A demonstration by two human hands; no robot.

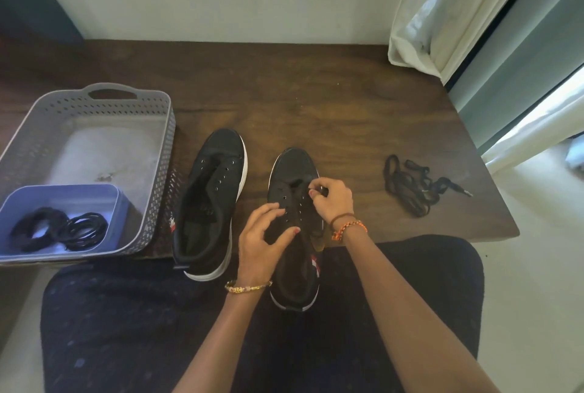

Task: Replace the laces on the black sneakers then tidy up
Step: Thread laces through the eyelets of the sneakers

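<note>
Right hand point(331, 200) has a narrow grip, pinching something dark at the right sneaker point(295, 171), which overhangs the bench's near edge; left hand point(264, 242) hovers loose-fingered; probably threading, so the next eyelet wants a fine tip; loose lace point(414, 185) lies toward the right edge.

The right hand point(331, 201) covers whatever it pinches at the near sneaker point(295, 234); the basket point(94, 102) runs off the left edge, its coiled contents point(60, 230) indistinct.

A single wide-angle head camera looks forward and steeply down from close above the person's lap onto the wooden worktop point(316, 92), its far edge meeting the wall.
</note>
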